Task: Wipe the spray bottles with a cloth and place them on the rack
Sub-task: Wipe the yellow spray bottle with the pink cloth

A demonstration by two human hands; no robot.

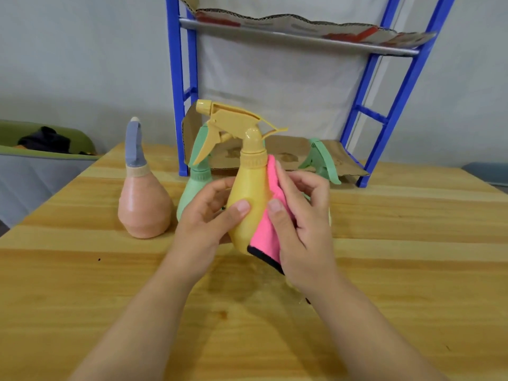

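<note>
I hold a yellow spray bottle (247,193) upright above the wooden table (82,284). My left hand (209,218) grips its body from the left, thumb across the front. My right hand (299,215) presses a pink cloth (268,232) with a black hem against the bottle's right side, thumb and fingers curled round the cloth. Behind the yellow bottle stands a green spray bottle (199,171), partly hidden. A second green bottle (320,160) shows only its trigger past my right hand. A peach bottle (143,204) with a blue-grey trigger stands at the left.
A blue rack (181,86) stands at the back of the table, its lower shelf lined with cardboard (291,155) and its upper shelf also holding cardboard. A green and grey bin (41,160) sits beyond the table's left edge.
</note>
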